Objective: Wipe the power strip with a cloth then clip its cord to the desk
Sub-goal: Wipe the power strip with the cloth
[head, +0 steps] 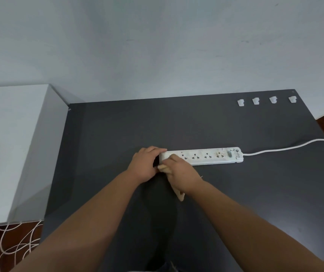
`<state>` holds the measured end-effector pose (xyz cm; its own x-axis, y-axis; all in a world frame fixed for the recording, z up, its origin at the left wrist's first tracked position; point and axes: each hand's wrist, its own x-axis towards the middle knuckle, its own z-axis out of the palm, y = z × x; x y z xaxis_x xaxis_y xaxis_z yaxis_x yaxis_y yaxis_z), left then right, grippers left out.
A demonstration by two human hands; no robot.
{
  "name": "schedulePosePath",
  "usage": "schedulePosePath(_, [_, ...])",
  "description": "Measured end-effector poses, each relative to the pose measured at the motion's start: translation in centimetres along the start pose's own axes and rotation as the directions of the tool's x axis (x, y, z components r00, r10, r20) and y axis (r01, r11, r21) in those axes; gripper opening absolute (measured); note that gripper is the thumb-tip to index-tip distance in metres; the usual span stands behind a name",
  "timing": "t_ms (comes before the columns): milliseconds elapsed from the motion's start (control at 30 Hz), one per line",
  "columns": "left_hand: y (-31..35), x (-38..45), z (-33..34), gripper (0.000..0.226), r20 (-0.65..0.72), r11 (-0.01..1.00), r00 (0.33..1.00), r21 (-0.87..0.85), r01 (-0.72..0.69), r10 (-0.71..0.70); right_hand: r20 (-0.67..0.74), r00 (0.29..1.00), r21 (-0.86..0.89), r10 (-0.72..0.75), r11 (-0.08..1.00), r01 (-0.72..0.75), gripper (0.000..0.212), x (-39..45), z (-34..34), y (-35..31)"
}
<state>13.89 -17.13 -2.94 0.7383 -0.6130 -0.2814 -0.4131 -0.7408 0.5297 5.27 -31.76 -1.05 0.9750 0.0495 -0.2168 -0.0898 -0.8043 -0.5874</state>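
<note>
Seen from above, a white power strip (202,156) lies on a dark desk (118,134), its long axis running left to right across the person's front. Both hands meet at its left end. The left hand (144,165) curls around that end cap, fingers closed on it, steadying it. The right hand (178,171) sits just beside, pressed down on the strip's near-left corner, fingers bunched around a tan cloth (178,194) whose loose tail trails back toward the wrist.

From the right hand, nearly all of the strip stretches away to the right, so the wiping stroke probably has to travel rightward along the sockets toward the switch end. Brownish smudges show near that far end.

The white cord (286,149) leaves the strip's right end and runs off the desk's right edge. Four small white clips (266,100) sit in a row near the back right corner, well apart from the cord, so clipping is not yet done.
</note>
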Motion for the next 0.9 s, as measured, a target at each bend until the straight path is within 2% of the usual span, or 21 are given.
schedulePosePath(67, [-0.2,0.0,-0.4,0.068,0.02,0.999,1.0,0.031,0.006,-0.007,-0.111,0.987,0.09,0.114,0.99,-0.104,0.035,-0.4,-1.3,1.1])
schedulePosePath(133, [-0.4,-0.1,-0.8,0.071,0.013,1.0,1.0,0.027,0.012,-0.013,-0.287,0.921,0.127,0.263,0.964,-0.235,0.034,-0.8,-2.1,3.1])
schedulePosePath(167, [-0.4,-0.1,-0.8,0.071,0.013,1.0,1.0,0.018,0.015,-0.015,-0.322,0.898,0.119,0.301,0.954,-0.277,0.033,-1.1,-2.1,3.6])
schedulePosePath(233, [-0.3,-0.1,-0.7,0.071,0.027,1.0,1.0,0.005,0.01,-0.01,-0.286,0.924,0.058,0.253,0.967,-0.246,0.034,-1.5,-1.4,3.2])
schedulePosePath(300, [-0.1,0.0,-0.5,0.067,0.03,1.0,1.0,0.006,-0.003,0.003,-0.099,0.991,0.009,0.093,0.996,-0.093,0.034,-1.7,-0.7,1.7])
schedulePosePath(333, [0.0,0.1,-0.5,0.065,0.026,1.0,1.0,0.01,-0.009,0.009,0.001,1.0,0.002,0.008,1.0,-0.008,0.034,-2.0,-0.5,1.2])
schedulePosePath(367, [0.1,0.1,-0.5,0.064,0.021,1.0,1.0,0.02,-0.012,0.012,0.03,0.998,0.012,-0.052,0.999,0.052,0.034,-2.3,-0.4,1.1])
schedulePosePath(400, [0.1,0.2,-0.6,0.064,0.018,0.999,1.0,0.031,-0.014,0.013,-0.032,0.999,0.051,-0.038,0.998,0.04,0.036,-2.4,-0.5,1.4])
schedulePosePath(433, [0.2,0.2,-0.7,0.064,0.017,0.999,1.0,0.04,-0.015,0.014,-0.158,0.986,0.113,0.054,0.993,-0.036,0.038,-2.4,-0.9,2.0])
schedulePosePath(500, [0.7,0.3,-0.9,0.065,0.009,0.998,1.0,0.053,-0.029,0.028,-0.384,0.87,0.22,0.308,0.946,-0.238,0.036,-2.6,-1.9,3.8])
schedulePosePath(533, [1.1,0.4,-0.9,0.065,0.007,0.997,0.999,0.061,-0.045,0.044,-0.422,0.817,0.239,0.393,0.918,-0.317,0.034,-2.8,-2.3,4.5])
schedulePosePath(567, [1.6,0.5,-1.0,0.065,0.012,0.995,0.998,0.073,-0.065,0.064,-0.426,0.794,0.23,0.433,0.901,-0.368,0.031,-3.1,-2.4,5.0])
schedulePosePath(600, [2.3,0.7,-1.0,0.064,0.017,0.992,0.996,0.088,-0.089,0.088,-0.396,0.809,0.197,0.434,0.901,-0.387,0.03,-3.2,-2.4,5.1])
schedulePosePath(633, [3.0,0.9,-0.8,0.064,0.022,0.987,0.993,0.106,-0.116,0.115,-0.338,0.856,0.136,0.392,0.92,-0.368,0.03,-3.4,-2.4,4.9])
schedulePosePath(700, [4.3,1.3,-0.5,0.062,0.029,0.978,0.987,0.136,-0.16,0.157,-0.17,0.956,-0.014,0.241,0.969,-0.246,0.033,-3.9,-2.3,4.9])
schedulePosePath(733, [4.9,1.5,-0.2,0.061,0.033,0.974,0.985,0.145,-0.172,0.169,-0.123,0.973,-0.032,0.194,0.979,-0.199,0.034,-4.3,-2.6,5.1])
schedulePosePath(767, [5.3,1.7,0.0,0.061,0.035,0.971,0.983,0.153,-0.182,0.179,-0.157,0.967,0.005,0.203,0.979,-0.205,0.034,-4.5,-3.1,5.4])
schedulePosePath(800, [5.8,1.9,0.2,0.061,0.035,0.967,0.981,0.167,-0.194,0.191,-0.252,0.928,0.089,0.276,0.961,-0.262,0.033,-4.6,-3.9,5.9])
schedulePosePath(833, [6.2,2.1,0.3,0.061,0.035,0.961,0.978,0.182,-0.207,0.204,-0.357,0.856,0.186,0.375,0.926,-0.328,0.031,-4.6,-4.7,6.8])
schedulePosePath(867, [6.5,2.4,0.5,0.061,0.034,0.958,0.977,0.19,-0.215,0.213,-0.417,0.784,0.262,0.461,0.886,-0.382,0.03,-4.7,-5.3,7.6])
schedulePosePath(900, [6.9,2.6,0.6,0.061,0.037,0.958,0.977,0.191,-0.215,0.212,-0.422,0.758,0.272,0.498,0.867,-0.418,0.03,-4.8,-5.5,8.1])
